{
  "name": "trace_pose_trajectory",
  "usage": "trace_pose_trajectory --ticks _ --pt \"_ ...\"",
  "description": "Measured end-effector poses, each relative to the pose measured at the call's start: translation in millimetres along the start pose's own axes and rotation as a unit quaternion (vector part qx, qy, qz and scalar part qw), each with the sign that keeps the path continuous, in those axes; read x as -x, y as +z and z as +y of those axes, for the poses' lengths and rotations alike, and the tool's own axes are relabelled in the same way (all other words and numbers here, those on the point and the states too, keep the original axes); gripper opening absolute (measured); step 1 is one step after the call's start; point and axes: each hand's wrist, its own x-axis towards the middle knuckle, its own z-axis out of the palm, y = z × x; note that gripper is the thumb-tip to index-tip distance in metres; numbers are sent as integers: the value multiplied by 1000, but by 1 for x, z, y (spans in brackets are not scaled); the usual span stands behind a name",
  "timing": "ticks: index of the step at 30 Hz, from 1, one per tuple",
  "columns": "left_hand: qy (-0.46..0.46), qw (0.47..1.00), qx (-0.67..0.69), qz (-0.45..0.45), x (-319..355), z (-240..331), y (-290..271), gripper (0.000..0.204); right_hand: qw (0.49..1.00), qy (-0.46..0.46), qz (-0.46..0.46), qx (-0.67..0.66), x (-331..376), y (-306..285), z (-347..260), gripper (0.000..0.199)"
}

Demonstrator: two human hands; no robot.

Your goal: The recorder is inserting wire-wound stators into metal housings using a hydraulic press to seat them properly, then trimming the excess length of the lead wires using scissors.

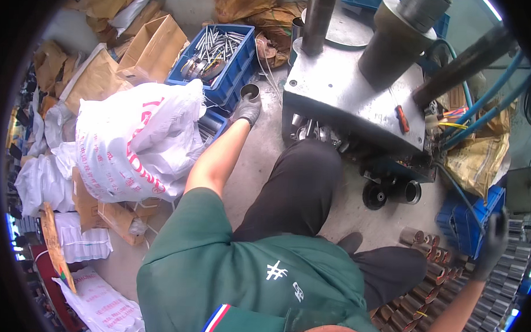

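In a grey glove, my left hand [247,111] grips a short metal tube [250,93] whose round opening faces up. It is held beside a blue crate [239,77] filled with thin metal rods [218,47]. My right hand [492,247], in a dark glove, is stretched out at the far right with its fingers extended and nothing visible in them. Close to it are a second blue crate [459,222] and rows of stacked metal tubes [501,291]. More short tubes [412,235] lie on the floor beside my folded leg.
Ahead stands a heavy metal press [338,81] with thick columns; a red-handled screwdriver [402,119] lies on its plate. Beneath it are a black round part and another tube [409,192]. White sacks [141,138] and cardboard boxes [155,48] crowd the left. Blue hoses [496,92] hang at right.
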Motion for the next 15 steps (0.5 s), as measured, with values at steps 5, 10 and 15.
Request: trace_pose_trajectory --ticks 5,10,15 --pt "-33 970 -160 -179 -17 -3 78 74 998 32 -32 33 59 -7 -34 50" --pt "-30 971 -206 -118 -47 -36 55 64 988 119 -94 32 53 9 -55 56" --pt "0 996 -88 10 26 -10 54 38 988 129 -84 18 56 5 -70 43"
